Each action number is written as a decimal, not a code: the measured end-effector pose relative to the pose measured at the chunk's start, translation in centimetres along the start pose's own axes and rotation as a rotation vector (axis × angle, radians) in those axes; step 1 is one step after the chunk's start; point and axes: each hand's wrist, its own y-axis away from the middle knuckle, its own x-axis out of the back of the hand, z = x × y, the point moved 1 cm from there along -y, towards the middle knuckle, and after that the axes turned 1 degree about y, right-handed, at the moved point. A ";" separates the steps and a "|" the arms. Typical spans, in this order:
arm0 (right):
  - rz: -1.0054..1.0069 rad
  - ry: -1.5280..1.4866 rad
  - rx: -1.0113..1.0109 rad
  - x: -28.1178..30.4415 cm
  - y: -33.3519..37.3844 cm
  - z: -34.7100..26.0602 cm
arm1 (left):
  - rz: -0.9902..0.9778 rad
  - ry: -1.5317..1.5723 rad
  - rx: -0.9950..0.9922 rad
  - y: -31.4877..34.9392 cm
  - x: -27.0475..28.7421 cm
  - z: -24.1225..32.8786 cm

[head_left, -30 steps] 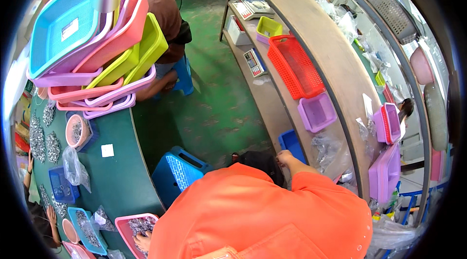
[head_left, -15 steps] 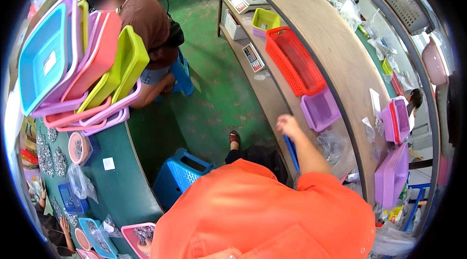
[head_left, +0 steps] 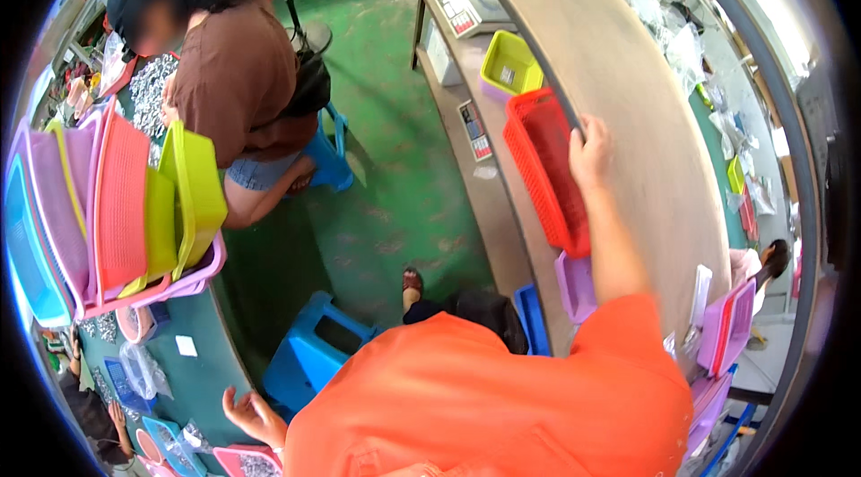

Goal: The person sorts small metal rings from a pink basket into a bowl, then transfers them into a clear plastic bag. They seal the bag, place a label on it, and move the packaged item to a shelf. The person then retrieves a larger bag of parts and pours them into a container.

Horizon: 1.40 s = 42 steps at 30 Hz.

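Note:
My right arm reaches up to the shelf rack, and my right hand [head_left: 589, 154] is curled over the front edge of its top board [head_left: 628, 91]. Below that hand, a red mesh basket [head_left: 549, 177] lies on the lower shelf with a purple tray [head_left: 575, 287] beside it. My left hand [head_left: 254, 416] hangs near the edge of the green table [head_left: 202, 360], fingers apart and holding nothing. Close to it is a pink tray [head_left: 235, 457] of small, shiny grey pieces, partly cut off by the frame.
A blue stool [head_left: 314, 347] stands between table and rack. Stacked coloured baskets [head_left: 121, 208] lean on the table's far end, beside a seated person in brown [head_left: 238, 82]. Scales [head_left: 471, 6] and a yellow-green basket [head_left: 511, 62] occupy the lower shelf.
My right hand has moved up and forward onto the top board's edge. My left hand has come out of the pink tray. The view has shifted.

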 end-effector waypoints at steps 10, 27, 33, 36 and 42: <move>-0.174 0.192 0.113 2.2 -2.4 -0.7 | -0.644 0.242 0.078 -5.7 -18.7 7.6; -0.017 0.455 -0.418 1.2 -4.3 -1.5 | -1.597 0.489 -0.282 -13.7 -61.4 33.6; 0.058 0.478 -0.388 0.5 -5.1 -1.6 | -1.522 0.674 -0.131 -16.3 -77.9 50.8; 0.034 0.492 -0.410 0.4 -5.6 -1.9 | -1.446 0.570 -0.001 -16.1 -85.1 57.2; 0.021 0.535 -0.397 0.4 -6.4 -2.3 | -1.320 0.353 0.048 -14.8 -93.5 60.0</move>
